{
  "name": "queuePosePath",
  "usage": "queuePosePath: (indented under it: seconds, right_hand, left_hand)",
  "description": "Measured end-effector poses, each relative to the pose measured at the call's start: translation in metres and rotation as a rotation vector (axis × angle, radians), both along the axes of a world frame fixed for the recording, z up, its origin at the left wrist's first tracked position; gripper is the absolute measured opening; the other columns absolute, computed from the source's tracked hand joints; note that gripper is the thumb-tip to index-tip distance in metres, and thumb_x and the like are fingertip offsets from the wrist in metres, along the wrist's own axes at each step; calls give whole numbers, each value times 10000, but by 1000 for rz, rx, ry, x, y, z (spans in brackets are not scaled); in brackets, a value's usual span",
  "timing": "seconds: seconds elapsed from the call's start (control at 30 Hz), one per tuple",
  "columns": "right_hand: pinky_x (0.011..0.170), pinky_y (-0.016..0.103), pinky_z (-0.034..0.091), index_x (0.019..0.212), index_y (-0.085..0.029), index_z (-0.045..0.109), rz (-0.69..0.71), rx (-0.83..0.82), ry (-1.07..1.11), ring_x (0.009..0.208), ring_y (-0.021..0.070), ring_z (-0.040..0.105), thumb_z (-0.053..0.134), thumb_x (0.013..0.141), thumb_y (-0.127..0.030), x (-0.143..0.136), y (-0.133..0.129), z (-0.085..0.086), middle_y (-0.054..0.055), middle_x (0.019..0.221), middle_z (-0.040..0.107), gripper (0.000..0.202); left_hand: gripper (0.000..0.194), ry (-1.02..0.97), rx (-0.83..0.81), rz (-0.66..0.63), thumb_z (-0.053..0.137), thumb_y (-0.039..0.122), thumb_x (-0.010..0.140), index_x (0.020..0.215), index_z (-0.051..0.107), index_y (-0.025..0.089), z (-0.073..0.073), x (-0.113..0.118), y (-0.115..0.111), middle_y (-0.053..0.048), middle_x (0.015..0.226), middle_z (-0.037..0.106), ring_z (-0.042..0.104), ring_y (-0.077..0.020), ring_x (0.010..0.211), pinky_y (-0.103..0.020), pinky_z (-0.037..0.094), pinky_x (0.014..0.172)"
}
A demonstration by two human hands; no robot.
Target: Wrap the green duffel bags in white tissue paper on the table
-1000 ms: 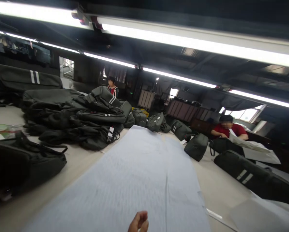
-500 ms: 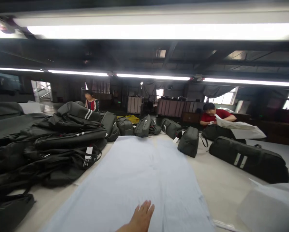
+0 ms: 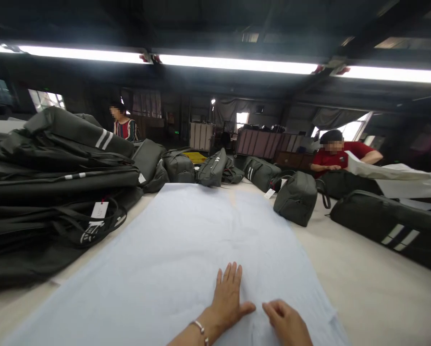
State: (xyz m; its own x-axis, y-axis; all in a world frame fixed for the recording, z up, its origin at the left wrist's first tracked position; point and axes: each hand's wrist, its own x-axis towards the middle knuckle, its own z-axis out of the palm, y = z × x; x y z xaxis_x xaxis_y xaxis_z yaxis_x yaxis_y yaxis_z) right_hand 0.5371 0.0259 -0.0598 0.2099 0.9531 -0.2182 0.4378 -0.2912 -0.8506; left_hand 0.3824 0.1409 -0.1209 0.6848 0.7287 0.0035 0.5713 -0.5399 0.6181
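Observation:
A long pale blue sheet, thin paper or cloth, I cannot tell which, stretches away from me over the table. My left hand, with a bracelet at its wrist, lies flat on it, fingers stretched forward and thumb out to the right. Close to that thumb, my right hand is low over the sheet with its fingers curled and pressed together. Whatever it may pinch is hidden. Faint creases run along the sheet near both hands.
Dark bags are heaped on the left. More bags stand along the far end, among them an upright bag and a long striped bag at right. A person in red handles white sheets; another person is at far left.
My right hand has come into view at the lower right, fingers curled. My left hand shows further in, flat on the sheet. The view has tipped downward and moved closer.

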Motion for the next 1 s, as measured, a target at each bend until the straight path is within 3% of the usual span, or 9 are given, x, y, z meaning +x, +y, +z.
queuePosePath:
  seconds: [0.07,0.13,0.3,0.43,0.5,0.63,0.73,0.83,1.0]
  right_hand:
    - [492,326,518,705,-232,607,-317,-51,20,660,259,686,578,765,-607,16,43,-13,47,647,679,380]
    - [508,326,533,817,-215,600,-451,-58,85,662,251,700,595,738,-591,19,79,-23,71,708,711,385]
    - [628,315,535,838,-201,627,-349,55,30,746,225,690,492,825,-494,1,124,-23,83,792,742,323]
    - [820,332,470,701,-214,635,-264,186,-188,877,237,643,605,773,-418,-36,127,-8,63,829,717,218]
    - [859,321,429,668,-218,639,-116,255,-316,889,220,622,639,761,-322,-60,125,0,46,821,700,140]
    - [777,273,423,749,-234,708,205,321,-383,802,171,622,579,814,-230,-88,118,5,13,812,708,144]
    - [728,269,431,756,-236,723,130,275,-255,772,172,633,590,808,-258,-81,114,-1,4,798,716,146]
    - [617,260,405,622,-218,627,2,233,-247,660,162,585,647,756,-313,-70,112,-7,-15,674,653,166]
    - [525,254,346,547,-225,460,-105,286,-263,560,133,458,688,716,-502,-77,113,5,-44,559,510,396]
  left_hand:
    - [920,-35,3,4,547,613,842,1543,177,148,-8,-3,-1,-118,1620,132,49,-311,1496,-540,-18,1210]
    - [854,-83,11,20,526,563,876,1541,195,142,-11,-7,-4,-112,1616,165,83,-299,1496,-514,-2,1221]
    - [824,-281,-121,101,452,565,917,1530,198,78,-13,-13,-4,-149,1607,199,126,-281,1492,-475,61,1231]
    - [949,-621,-349,260,538,613,847,1520,183,47,4,-22,15,-198,1600,192,179,-301,1478,-460,200,1200]
    - [1022,-759,-424,327,676,591,746,1505,238,65,18,-33,26,-214,1561,292,286,-332,1433,-460,275,1162]
    - [643,-867,-596,431,652,567,778,1221,602,105,33,-60,38,-159,1164,686,626,-313,1070,-436,481,942]
    - [569,-860,-652,477,627,600,791,1063,671,101,30,-73,36,-131,998,727,660,-300,944,-408,528,791]
    - [647,-894,-711,450,707,622,719,1136,640,132,30,-75,30,-123,1066,715,654,-297,997,-379,540,770]
    - [487,-965,-715,403,719,567,744,986,660,149,46,-65,25,-75,956,708,659,-241,921,-319,523,753]
